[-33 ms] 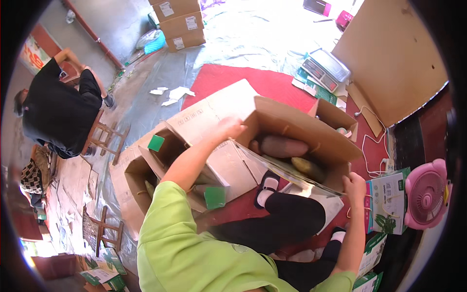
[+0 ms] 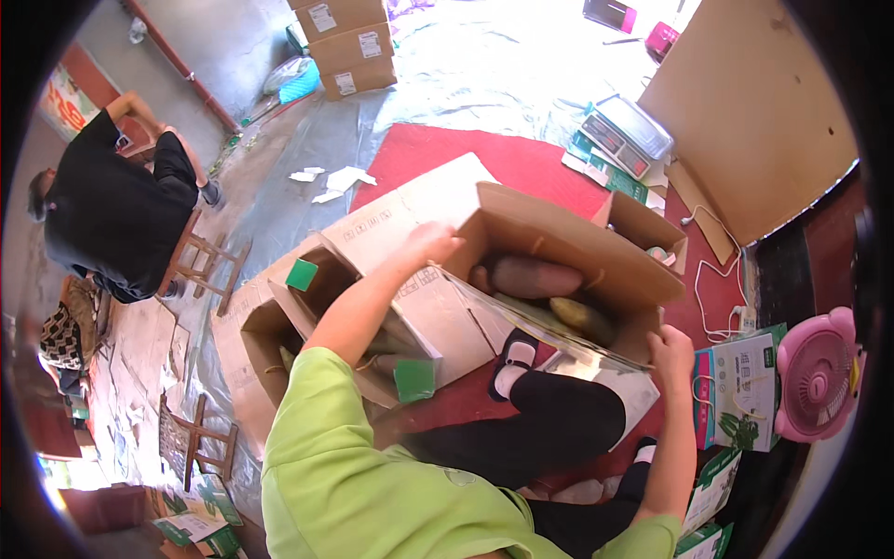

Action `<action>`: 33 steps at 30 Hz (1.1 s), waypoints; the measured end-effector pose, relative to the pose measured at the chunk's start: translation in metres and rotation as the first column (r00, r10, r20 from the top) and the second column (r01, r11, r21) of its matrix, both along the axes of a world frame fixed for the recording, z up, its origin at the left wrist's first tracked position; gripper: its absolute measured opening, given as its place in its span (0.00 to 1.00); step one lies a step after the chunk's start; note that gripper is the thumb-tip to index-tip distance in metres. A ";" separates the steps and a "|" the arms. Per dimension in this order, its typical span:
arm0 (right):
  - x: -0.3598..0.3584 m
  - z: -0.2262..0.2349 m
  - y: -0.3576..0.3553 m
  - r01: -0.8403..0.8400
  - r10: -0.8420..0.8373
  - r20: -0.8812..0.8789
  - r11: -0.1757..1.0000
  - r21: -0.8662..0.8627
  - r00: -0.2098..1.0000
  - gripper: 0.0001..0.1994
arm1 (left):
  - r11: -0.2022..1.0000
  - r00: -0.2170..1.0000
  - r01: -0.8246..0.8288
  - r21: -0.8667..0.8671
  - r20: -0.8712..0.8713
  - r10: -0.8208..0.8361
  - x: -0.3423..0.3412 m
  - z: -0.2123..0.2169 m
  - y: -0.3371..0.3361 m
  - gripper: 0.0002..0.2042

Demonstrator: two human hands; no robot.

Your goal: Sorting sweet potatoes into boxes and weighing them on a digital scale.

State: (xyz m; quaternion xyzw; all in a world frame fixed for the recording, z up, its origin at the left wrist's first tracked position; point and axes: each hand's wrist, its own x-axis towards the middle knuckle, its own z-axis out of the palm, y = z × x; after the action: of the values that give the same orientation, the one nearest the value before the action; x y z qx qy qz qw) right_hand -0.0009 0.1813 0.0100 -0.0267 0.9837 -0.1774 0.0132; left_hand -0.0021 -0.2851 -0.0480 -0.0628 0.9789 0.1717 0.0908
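Observation:
A large open cardboard box (image 2: 587, 244) is tilted toward me over my legs. Inside lie several oblong vegetables, among them a pinkish-brown one (image 2: 535, 278) and a yellow-green one (image 2: 579, 317); their exact kind is unclear. My left hand (image 2: 436, 244) is closed on the box's left rim, its fingertips partly hidden. At the right rim my right hand (image 2: 670, 352) also grips, fingers curled round the edge. To the left, under my left forearm, stand other open cardboard boxes (image 2: 270, 326), with a green piece (image 2: 414, 380) on one flap.
A digital scale (image 2: 619, 140) stands at the far right, near a small open carton (image 2: 643, 224). On the right are a pink fan (image 2: 816, 374) and a white cable (image 2: 712, 307). Another person (image 2: 121, 205) sits on a wooden stool at the left. Stacked cartons (image 2: 349, 47) stand at the back.
The box has shifted slightly to the left, and both my hands have moved with it, still holding its rims. Its contents look unchanged.

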 end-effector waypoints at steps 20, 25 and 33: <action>-0.008 -0.035 -0.091 -0.246 0.387 0.308 0.878 -0.410 0.869 0.11 | 0.921 0.971 -0.171 -0.351 0.096 0.217 0.053 0.000 -0.162 0.11; 0.016 -0.059 0.016 0.039 0.111 0.312 0.899 -0.436 0.944 0.08 | 0.919 0.967 0.220 -0.327 0.198 -0.161 0.053 0.024 -0.047 0.15; 0.120 -0.110 0.145 0.413 -0.209 0.545 0.865 -0.283 0.812 0.06 | 0.880 0.841 0.340 0.332 0.312 -0.442 0.072 0.013 0.047 0.23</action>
State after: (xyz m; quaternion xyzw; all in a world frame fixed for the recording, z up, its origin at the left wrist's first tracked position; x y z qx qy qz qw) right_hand 0.1187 0.3264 -0.0997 0.1826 0.8817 -0.3693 0.2300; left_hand 0.0700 -0.2377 -0.0350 0.1205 0.9028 0.2622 0.3189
